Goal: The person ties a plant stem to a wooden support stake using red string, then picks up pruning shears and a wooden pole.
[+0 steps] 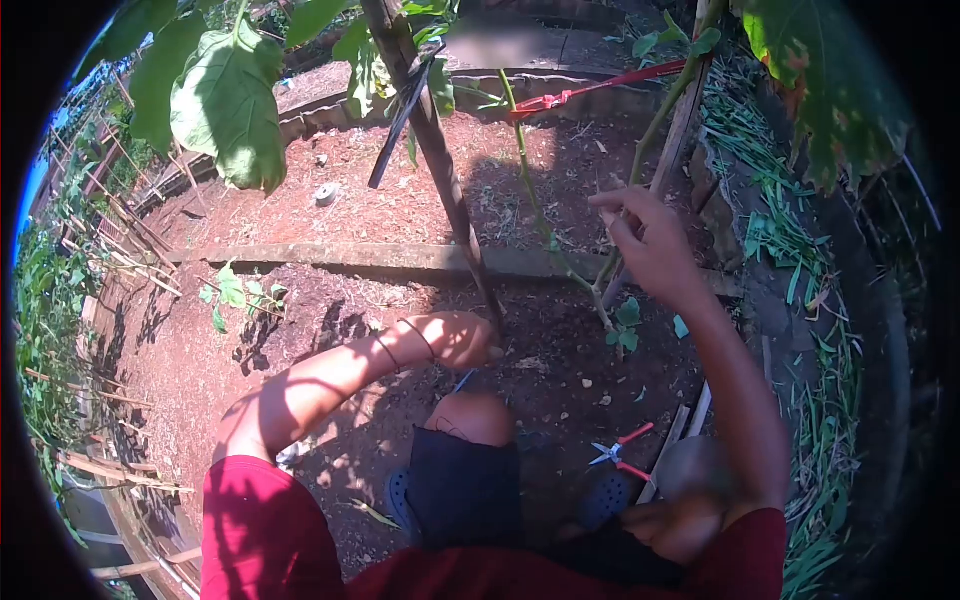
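Note:
My left hand (pixel 465 340) is closed in a loose fist beside the foot of a dark wooden stake (pixel 447 170), its fingers mostly hidden from above. Raised at the right, my right hand (pixel 648 232) has thumb and fingers drawn together in a pinch; I cannot tell what is between them. It overlaps the base of a second wooden stake (pixel 682 125) and is close to a green plant stem (pixel 530 175). A red tie (pixel 550 101) runs from that stem to the right stake. A black strip (pixel 405 120) is knotted around the dark stake.
Pruning shears (pixel 620 452) with red handles lie with blades apart on the soil near my foot. A low concrete edging (pixel 380 258) crosses the bed. Large leaves (pixel 230 105) hang overhead. Cut green leaves (pixel 785 225) cover the ground at right. A small seedling (pixel 235 290) grows at left.

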Available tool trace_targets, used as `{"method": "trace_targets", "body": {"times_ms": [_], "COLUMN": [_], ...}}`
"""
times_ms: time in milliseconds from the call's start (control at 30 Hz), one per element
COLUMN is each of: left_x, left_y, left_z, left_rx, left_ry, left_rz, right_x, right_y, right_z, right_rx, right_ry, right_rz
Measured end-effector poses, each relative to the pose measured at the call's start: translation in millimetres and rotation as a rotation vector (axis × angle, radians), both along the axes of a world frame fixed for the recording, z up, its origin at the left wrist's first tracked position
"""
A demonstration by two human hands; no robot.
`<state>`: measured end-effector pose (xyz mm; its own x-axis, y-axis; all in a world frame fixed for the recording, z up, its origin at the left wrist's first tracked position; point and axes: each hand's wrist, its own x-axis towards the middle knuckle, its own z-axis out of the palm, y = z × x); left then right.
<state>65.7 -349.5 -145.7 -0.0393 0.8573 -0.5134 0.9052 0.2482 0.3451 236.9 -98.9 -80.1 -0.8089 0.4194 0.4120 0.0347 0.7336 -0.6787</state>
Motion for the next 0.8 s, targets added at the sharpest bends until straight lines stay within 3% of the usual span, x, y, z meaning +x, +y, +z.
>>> {"method": "trace_targets", "body": {"times_ms": [33, 133, 233, 400, 667, 800], "left_x": [11, 36, 47, 53, 59, 62], "left_y": [-3, -17, -24, -32, -37, -37], "left_z": [0, -67, -81, -75, -66, -74], "left_rx": [-0.042, -0.037, 0.032, 0.137, 0.203, 0.295], "left_ry": [-0.003, -0.075, -0.261, -0.539, -0.52, -0.496], "left_rz": [0.059, 0.063, 0.15, 0.34, 0.446, 0.499], "right_x": [1, 1, 1, 4, 6, 9], "right_y": [-3, -10, -21, -28, -44, -43], "right_z": [-3, -22, -26, -32, -30, -40], "right_rx": [-0.102, -0.159, -0.165, -0.144, -0.114, 0.021], "right_ry": [-0.059, -0.069, -0.148, -0.274, -0.394, -0.451], "right_rz": [-0.004, 0.117, 0.169, 0.24, 0.277, 0.323]}}
